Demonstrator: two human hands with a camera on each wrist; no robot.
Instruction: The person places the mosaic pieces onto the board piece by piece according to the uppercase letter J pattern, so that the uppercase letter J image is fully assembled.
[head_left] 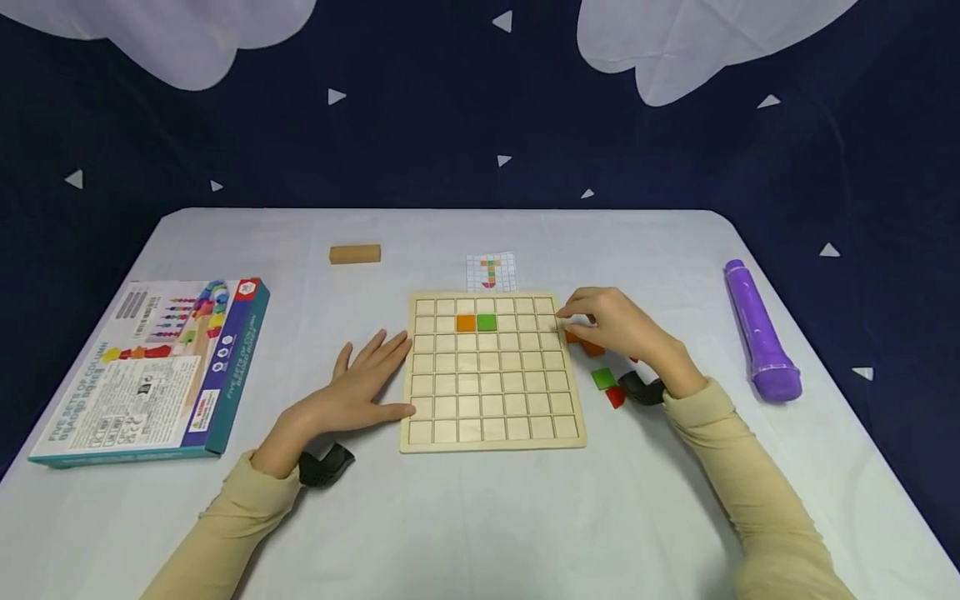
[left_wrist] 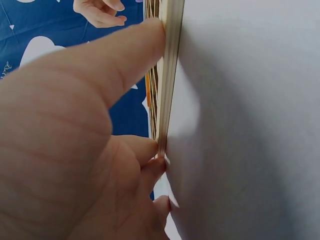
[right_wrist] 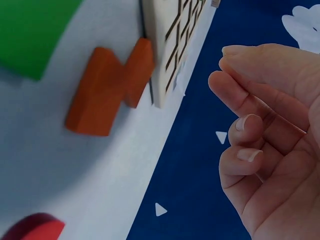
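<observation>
Worktop [head_left: 480, 517], gridded board [head_left: 490, 383]
Board's left edge is touched by spread left hand [head_left: 363, 383]; right hand [head_left: 615, 321] is curled near right edge.

Bright, even light washes over the white cloth-covered table [head_left: 487, 517] in the head view, soft shadows lying along the inner sides of both beige fabric sleeves [head_left: 217, 533], the dark navy patterned backdrop [head_left: 420, 125] deep behind. Over to the left wrist: a broad, fuzzy-edged shadow fills the right half! And the right wrist, dimmer, bluish, a flat green piece [right_wrist: 30, 35] blurring at upper left.
</observation>
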